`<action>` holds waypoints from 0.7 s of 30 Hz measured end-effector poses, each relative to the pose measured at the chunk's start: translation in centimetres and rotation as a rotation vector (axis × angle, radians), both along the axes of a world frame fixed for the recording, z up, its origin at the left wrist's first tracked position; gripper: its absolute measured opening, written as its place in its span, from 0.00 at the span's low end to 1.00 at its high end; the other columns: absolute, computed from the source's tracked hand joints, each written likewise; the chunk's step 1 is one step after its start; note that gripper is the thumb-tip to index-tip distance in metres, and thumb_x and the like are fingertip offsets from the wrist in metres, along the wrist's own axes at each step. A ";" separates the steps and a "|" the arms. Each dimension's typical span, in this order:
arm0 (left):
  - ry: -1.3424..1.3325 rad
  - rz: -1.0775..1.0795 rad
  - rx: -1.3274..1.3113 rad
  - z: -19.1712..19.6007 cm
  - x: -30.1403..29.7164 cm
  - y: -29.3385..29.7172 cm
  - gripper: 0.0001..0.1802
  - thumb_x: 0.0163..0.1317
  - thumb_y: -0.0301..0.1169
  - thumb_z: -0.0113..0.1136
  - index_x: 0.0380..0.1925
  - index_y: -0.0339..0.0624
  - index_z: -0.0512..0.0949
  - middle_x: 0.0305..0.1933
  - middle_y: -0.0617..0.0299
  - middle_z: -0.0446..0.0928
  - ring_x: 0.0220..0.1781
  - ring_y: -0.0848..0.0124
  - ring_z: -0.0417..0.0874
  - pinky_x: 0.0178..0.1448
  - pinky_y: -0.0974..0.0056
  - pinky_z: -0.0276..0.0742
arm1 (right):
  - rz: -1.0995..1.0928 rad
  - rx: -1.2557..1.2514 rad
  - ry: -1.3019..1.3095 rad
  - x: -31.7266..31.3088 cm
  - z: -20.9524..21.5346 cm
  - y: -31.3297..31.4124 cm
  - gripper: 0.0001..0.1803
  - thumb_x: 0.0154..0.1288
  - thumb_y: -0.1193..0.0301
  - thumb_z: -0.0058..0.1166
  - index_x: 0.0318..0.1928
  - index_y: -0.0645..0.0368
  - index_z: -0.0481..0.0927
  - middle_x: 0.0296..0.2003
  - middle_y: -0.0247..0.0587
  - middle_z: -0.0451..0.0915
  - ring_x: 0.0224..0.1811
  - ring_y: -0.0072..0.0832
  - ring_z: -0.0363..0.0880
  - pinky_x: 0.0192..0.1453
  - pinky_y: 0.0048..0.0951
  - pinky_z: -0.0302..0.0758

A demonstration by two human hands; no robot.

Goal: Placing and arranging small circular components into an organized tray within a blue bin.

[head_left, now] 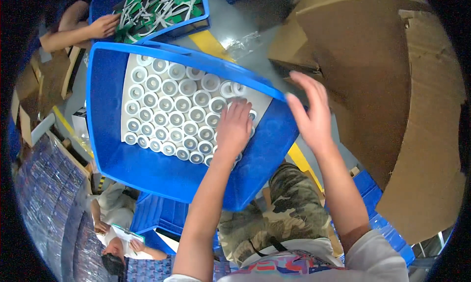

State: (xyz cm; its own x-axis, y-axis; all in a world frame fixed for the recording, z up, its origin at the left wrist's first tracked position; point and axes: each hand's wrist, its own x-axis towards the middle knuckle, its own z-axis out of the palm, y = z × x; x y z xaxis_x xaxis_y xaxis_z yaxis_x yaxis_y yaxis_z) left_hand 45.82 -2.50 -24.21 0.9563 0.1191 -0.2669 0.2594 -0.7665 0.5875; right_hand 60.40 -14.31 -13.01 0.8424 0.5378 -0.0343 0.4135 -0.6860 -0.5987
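Note:
A large blue plastic bin (147, 165) stands before me, tilted in the view. On a pale sheet (259, 100) inside it, white round parts with grey centres and a middle hole (183, 104) stand in close rows. My left hand (234, 125) reaches over the right end of these rows, fingers stretched out and resting on or just above the parts. It covers some of them, and I see nothing gripped in it. At the bin's right corner, my right hand (314, 116) has its thumb and fingers apart and holds nothing; whether it touches the rim I cannot tell.
Beyond the bin, another blue bin (206, 7) holds green boards with white cables, and another person's hand (104, 27) reaches into it. Large brown cardboard (363, 51) rises at the right. A person with a clipboard (128, 234) is at lower left, near wrapped stacks (44, 189).

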 end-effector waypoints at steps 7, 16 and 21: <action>-0.025 0.315 0.070 -2.3 1.3 -1.6 0.30 0.54 0.34 0.55 0.58 0.39 0.62 0.65 0.51 0.57 0.68 0.54 0.56 0.66 0.48 0.54 | 0.189 -0.261 0.421 0.8 -4.0 2.1 0.22 0.64 0.51 0.44 0.51 0.49 0.75 0.41 0.50 0.78 0.46 0.45 0.76 0.49 0.39 0.71; -0.010 0.375 0.141 -2.7 1.1 -3.9 0.33 0.50 0.36 0.59 0.57 0.38 0.64 0.59 0.50 0.64 0.62 0.55 0.62 0.64 0.51 0.57 | 0.176 -0.332 0.352 0.8 -3.7 2.2 0.21 0.64 0.51 0.43 0.50 0.48 0.75 0.39 0.49 0.79 0.43 0.46 0.77 0.47 0.39 0.72; 0.098 0.520 0.123 -3.1 1.1 -3.3 0.33 0.50 0.37 0.60 0.57 0.40 0.65 0.48 0.55 0.69 0.52 0.59 0.68 0.55 0.53 0.62 | 0.196 -0.391 0.388 0.7 -3.4 2.7 0.21 0.64 0.51 0.42 0.49 0.49 0.74 0.38 0.50 0.79 0.42 0.47 0.76 0.46 0.42 0.72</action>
State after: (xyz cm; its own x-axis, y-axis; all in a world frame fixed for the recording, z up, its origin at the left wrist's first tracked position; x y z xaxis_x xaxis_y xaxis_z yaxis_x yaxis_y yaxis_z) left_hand 46.92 -5.79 -27.26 0.7346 0.6056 -0.3060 0.6715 -0.5844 0.4556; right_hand 61.14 -11.60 -16.42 0.6146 0.5678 -0.5477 0.3561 -0.8192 -0.4496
